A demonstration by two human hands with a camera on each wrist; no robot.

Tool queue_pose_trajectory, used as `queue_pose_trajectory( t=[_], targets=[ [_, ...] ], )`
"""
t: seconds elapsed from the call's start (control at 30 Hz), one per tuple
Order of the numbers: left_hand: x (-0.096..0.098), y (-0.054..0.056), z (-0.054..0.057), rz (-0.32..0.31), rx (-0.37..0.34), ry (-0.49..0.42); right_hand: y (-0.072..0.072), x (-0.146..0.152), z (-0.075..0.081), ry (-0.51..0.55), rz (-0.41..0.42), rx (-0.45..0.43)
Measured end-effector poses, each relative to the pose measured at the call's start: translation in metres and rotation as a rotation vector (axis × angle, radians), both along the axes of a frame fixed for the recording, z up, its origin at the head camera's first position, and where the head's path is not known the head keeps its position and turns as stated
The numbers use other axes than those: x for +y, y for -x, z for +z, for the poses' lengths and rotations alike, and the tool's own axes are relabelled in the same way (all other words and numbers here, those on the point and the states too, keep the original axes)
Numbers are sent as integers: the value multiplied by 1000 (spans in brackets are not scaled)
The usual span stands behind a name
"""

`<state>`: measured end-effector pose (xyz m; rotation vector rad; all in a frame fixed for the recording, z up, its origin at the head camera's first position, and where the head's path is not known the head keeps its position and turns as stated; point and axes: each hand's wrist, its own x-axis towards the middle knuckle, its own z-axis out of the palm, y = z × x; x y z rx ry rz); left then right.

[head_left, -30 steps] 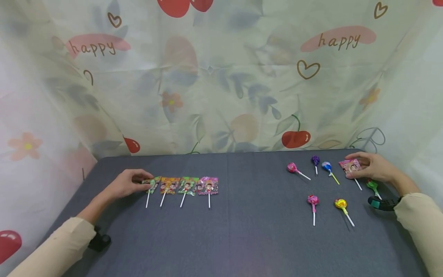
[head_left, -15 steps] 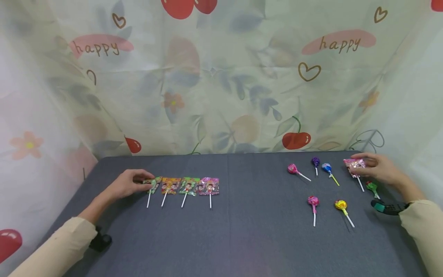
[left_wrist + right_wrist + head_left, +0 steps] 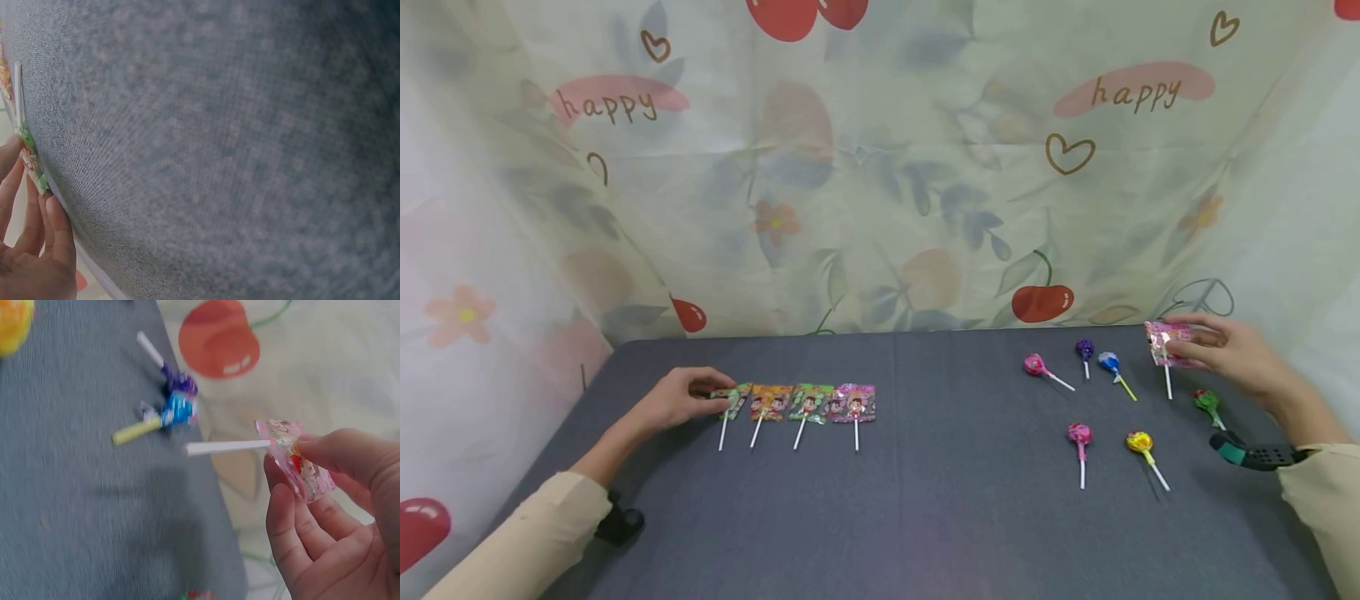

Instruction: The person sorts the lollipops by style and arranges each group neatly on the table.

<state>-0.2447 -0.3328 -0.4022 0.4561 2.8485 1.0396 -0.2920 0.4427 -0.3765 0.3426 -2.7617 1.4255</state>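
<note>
My right hand [image 3: 1240, 357] pinches a flat lollipop in a pink wrapper [image 3: 1158, 340] between thumb and fingers. Its white stick points down in the head view, and the right wrist view shows the wrapper [image 3: 292, 464] raised off the table. At the left, my left hand [image 3: 681, 397] pinches the edge of a flat green-wrapped lollipop [image 3: 740, 402], partly covered by the fingers. To its right, in a row, lie an orange-wrapped lollipop [image 3: 771, 401], a green-wrapped one [image 3: 810, 402] and a pink-purple one [image 3: 853, 403], sticks toward me.
Round lollipops lie spread at the right: pink [image 3: 1034, 364], purple [image 3: 1084, 349], blue [image 3: 1108, 362], another pink [image 3: 1080, 434], yellow [image 3: 1139, 442] and green [image 3: 1207, 402] near the right wrist. A patterned curtain [image 3: 880, 208] hangs behind the grey table [image 3: 925, 517].
My right hand has lifted the pink-wrapped lollipop and shifted a little to the right and away from me. The left hand stays on its green-wrapped lollipop.
</note>
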Motion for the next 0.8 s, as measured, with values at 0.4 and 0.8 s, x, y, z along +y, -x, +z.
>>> queue_pose_trajectory(
  t=[0.4,0.8],
  targets=[
    [0,1,0,4,2,5,-11,-53,11,77,-1,-6],
    [-1,1,-1,10,1,15,-20,-110,10,51,82,-40]
  ],
)
